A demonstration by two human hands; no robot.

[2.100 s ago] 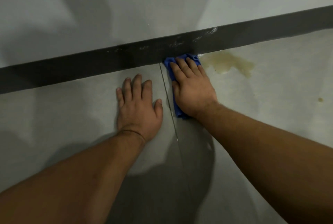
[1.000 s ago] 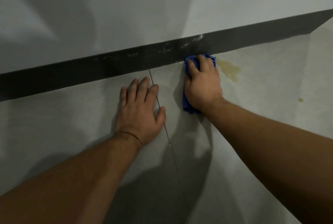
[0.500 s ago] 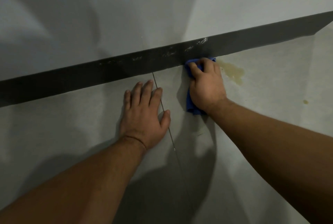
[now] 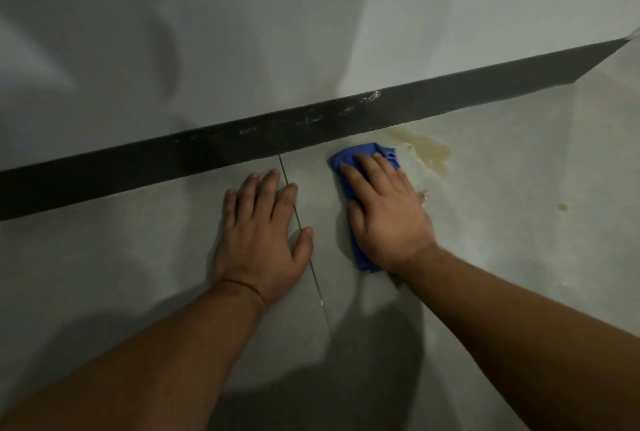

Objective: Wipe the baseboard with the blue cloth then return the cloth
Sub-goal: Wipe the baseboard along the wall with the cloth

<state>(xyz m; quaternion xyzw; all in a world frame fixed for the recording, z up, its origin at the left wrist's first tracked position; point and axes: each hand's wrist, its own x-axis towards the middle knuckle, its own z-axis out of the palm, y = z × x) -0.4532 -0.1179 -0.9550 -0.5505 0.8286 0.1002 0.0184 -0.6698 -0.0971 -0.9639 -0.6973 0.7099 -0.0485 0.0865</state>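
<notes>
A dark grey baseboard [image 4: 433, 101] runs slanted across the foot of the pale wall, with whitish scuffs along its top edge near the middle. The blue cloth [image 4: 346, 160] lies flat on the grey floor just below it, a small gap from the board. My right hand [image 4: 384, 212] presses down on the cloth, fingers spread over it; blue shows past the fingertips and at the wrist. My left hand [image 4: 261, 238] rests flat on the floor to the left, palm down, holding nothing.
A yellowish stain [image 4: 429, 150] marks the floor right of the cloth, with a small spot [image 4: 563, 207] farther right. A thin tile joint [image 4: 304, 243] runs under my left hand toward me. The baseboard ends at a corner [image 4: 620, 46] far right.
My right hand and the cloth have slid back off the baseboard onto the floor. The left hand has stayed planted.
</notes>
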